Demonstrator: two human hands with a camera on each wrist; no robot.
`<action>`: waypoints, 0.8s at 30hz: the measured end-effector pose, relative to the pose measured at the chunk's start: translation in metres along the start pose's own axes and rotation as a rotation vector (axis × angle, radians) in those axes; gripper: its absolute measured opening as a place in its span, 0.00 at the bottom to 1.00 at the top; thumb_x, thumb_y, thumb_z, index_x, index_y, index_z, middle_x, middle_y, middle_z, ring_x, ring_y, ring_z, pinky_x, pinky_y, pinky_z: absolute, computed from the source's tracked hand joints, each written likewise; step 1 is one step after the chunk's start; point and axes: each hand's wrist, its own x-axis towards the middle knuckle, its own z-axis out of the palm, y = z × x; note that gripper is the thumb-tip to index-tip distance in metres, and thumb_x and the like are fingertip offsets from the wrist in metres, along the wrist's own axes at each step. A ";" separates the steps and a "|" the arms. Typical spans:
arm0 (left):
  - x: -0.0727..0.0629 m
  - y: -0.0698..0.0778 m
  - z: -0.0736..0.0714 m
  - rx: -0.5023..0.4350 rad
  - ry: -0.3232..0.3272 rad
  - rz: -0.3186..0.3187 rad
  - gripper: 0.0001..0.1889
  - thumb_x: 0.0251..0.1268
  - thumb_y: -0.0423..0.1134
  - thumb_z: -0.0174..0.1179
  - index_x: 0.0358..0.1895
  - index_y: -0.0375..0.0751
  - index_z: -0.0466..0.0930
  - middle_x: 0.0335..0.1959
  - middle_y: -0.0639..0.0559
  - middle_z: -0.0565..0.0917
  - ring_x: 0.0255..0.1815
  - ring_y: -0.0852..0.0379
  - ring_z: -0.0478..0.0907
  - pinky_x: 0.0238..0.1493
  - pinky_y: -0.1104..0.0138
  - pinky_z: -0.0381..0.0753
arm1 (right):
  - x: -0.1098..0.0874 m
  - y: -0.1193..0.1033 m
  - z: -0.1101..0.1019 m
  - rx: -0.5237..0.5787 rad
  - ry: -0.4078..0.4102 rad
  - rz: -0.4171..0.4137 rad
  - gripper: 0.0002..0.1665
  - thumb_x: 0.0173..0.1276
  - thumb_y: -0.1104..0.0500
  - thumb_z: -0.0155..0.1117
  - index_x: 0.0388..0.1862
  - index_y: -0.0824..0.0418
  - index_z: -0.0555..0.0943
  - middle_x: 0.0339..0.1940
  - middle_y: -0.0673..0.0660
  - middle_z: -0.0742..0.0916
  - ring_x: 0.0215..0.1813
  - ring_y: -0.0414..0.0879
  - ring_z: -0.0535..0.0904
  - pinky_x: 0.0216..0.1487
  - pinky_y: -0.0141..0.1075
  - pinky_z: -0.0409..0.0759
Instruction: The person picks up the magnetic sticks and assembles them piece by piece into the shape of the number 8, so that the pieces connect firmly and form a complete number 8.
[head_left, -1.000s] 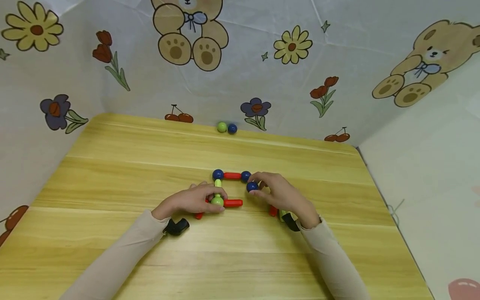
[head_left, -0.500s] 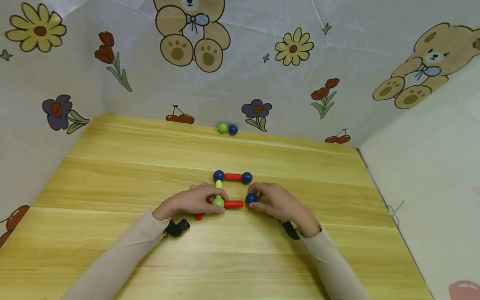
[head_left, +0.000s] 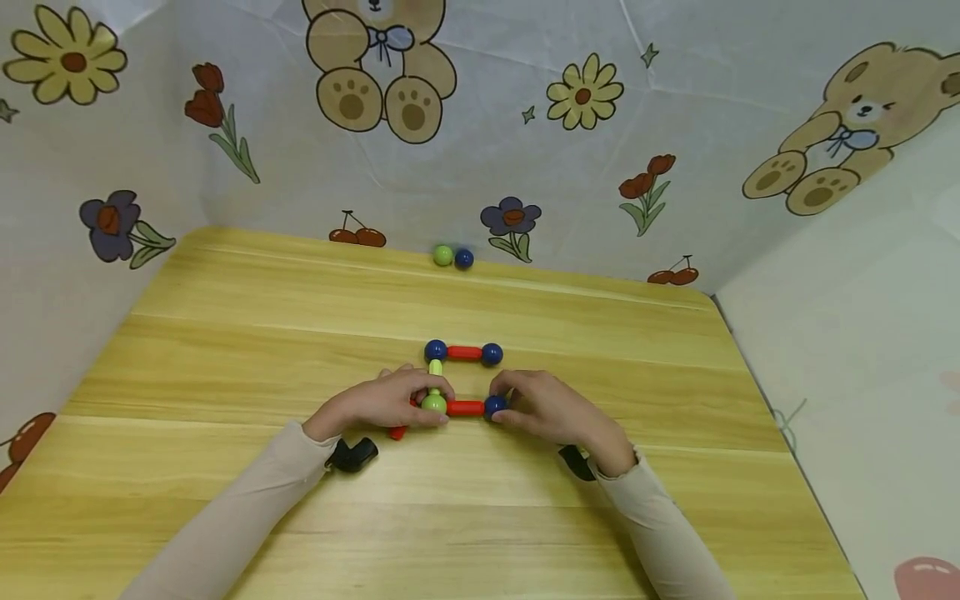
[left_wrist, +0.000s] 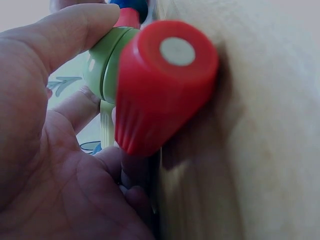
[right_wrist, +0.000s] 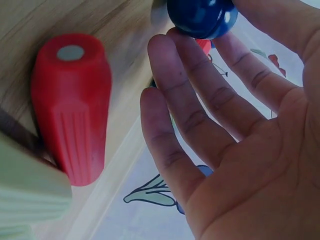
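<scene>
My left hand grips a light green ball of a magnetic building set, thumb and fingers on either side of it. From this ball a red rod runs right to a blue ball, which my right hand pinches. A yellow-green rod leads back to a second blue ball, joined by another red rod to a third blue ball. Another red rod, its metal end facing the left wrist camera, sticks out by the green ball.
In the right wrist view, a loose red rod and a light green rod lie on the table beside my right hand. A green ball and a blue ball sit at the table's back edge, against the patterned cloth.
My right hand has carried its blue ball toward me and slightly left, and it now meets the free end of the front red rod. The left hand has stayed in place.
</scene>
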 end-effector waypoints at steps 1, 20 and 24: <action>0.000 0.000 0.000 0.000 0.000 -0.001 0.13 0.68 0.51 0.65 0.53 0.58 0.82 0.32 0.58 0.75 0.41 0.54 0.64 0.44 0.55 0.53 | 0.000 0.000 0.000 0.002 -0.002 -0.004 0.14 0.70 0.52 0.68 0.52 0.53 0.79 0.43 0.46 0.86 0.41 0.37 0.82 0.45 0.33 0.80; 0.000 -0.001 0.003 0.011 0.012 0.001 0.13 0.67 0.51 0.65 0.52 0.56 0.81 0.32 0.58 0.74 0.43 0.54 0.65 0.45 0.55 0.53 | -0.029 0.015 -0.015 -0.040 0.091 0.034 0.21 0.67 0.53 0.71 0.55 0.61 0.81 0.52 0.55 0.86 0.52 0.51 0.83 0.54 0.48 0.81; 0.000 0.000 0.002 0.014 0.010 -0.002 0.13 0.67 0.51 0.65 0.52 0.57 0.81 0.32 0.57 0.74 0.43 0.53 0.65 0.46 0.54 0.53 | -0.038 0.022 -0.014 -0.063 0.116 0.065 0.20 0.62 0.52 0.76 0.50 0.59 0.83 0.49 0.53 0.86 0.51 0.50 0.81 0.54 0.48 0.80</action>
